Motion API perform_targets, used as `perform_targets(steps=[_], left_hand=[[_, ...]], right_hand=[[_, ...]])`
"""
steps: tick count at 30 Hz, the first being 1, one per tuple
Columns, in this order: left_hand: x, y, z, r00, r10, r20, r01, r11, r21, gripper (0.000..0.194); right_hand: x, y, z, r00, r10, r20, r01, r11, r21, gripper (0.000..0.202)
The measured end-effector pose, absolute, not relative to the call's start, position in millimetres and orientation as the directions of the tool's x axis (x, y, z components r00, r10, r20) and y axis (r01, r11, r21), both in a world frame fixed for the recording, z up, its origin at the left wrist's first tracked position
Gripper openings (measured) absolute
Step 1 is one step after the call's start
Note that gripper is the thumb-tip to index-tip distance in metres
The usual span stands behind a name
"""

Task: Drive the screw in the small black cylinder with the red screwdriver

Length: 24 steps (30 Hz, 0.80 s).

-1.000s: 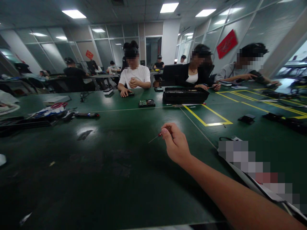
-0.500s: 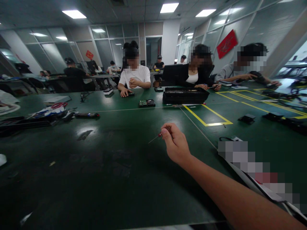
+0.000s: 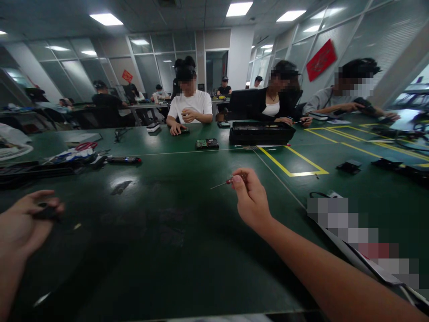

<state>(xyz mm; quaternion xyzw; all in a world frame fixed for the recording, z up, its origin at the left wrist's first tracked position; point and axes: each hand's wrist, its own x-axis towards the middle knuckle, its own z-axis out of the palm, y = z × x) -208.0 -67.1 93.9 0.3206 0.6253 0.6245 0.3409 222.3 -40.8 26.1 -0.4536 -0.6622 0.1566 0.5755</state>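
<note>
My right hand (image 3: 253, 197) is closed round the handle of a small screwdriver (image 3: 229, 182), held above the middle of the green table (image 3: 134, 268). The thin shaft points left, touching nothing. At the left edge, my left hand (image 3: 30, 219) has its fingers curled about a small black part (image 3: 47, 213), whose exact kind I cannot make out. That hand is also raised over the table, far apart from the screwdriver.
A hard drive (image 3: 207, 143) with a green circuit board lies ahead, beside a long black bin (image 3: 261, 133). Left stands a dark tray (image 3: 36, 170) near a cylindrical tool (image 3: 124, 160). Several people sit across the table. A white bag-like item (image 3: 378, 268) lies at right.
My left hand has come into view from the left, with the small black part in it. My right hand has shifted slightly right and up, still gripping the screwdriver.
</note>
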Motion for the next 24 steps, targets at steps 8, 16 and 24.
perform_targets(steps=[8,16,24], left_hand=[[-50.4,-37.2,53.8,0.006,0.999,-0.048,-0.242,0.048,0.969,0.061],[44.8,-34.5,19.9,0.348,0.937,0.018,-0.044,-0.003,0.999,0.044],[51.9,-41.0,4.9,0.469,0.881,0.066,-0.079,-0.033,0.996,0.043]], right_hand=[[225.3,-39.8,26.7,0.185,0.777,0.602,0.304,0.537,-0.787,0.017],[221.9,-45.4,37.7,0.329,0.669,0.666,0.176,0.649,-0.740,0.019],[223.4,-49.7,32.9,0.212,0.672,0.710,0.295,0.648,-0.702,0.018]])
